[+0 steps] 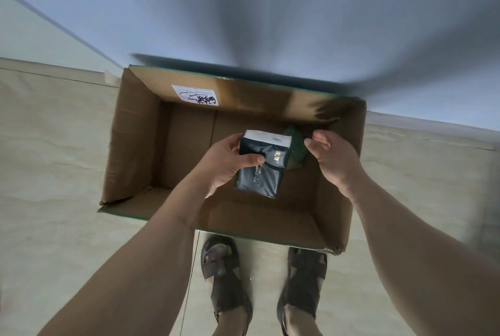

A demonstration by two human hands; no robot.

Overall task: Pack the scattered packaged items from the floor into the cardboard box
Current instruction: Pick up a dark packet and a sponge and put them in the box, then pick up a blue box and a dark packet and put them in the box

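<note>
An open cardboard box (pixel 135 146) stands on the floor in front of my feet, flaps up, with a white label on its far inner wall. My left hand (pixel 224 159) grips a dark navy packet (pixel 261 173) with a white top edge, thumb across its front, held over the middle of the box. Just behind and right of it a dark green packet (pixel 296 146) shows inside the box, partly hidden. My right hand (pixel 332 157) hovers over the box beside the green packet, fingers loosely curled, holding nothing.
The box stands close to a grey-blue wall (pixel 243 10) at the back. Beige floor tiles (pixel 48 173) spread on both sides. My two feet in dark sandals (pixel 224 281) stand right against the box's near flap.
</note>
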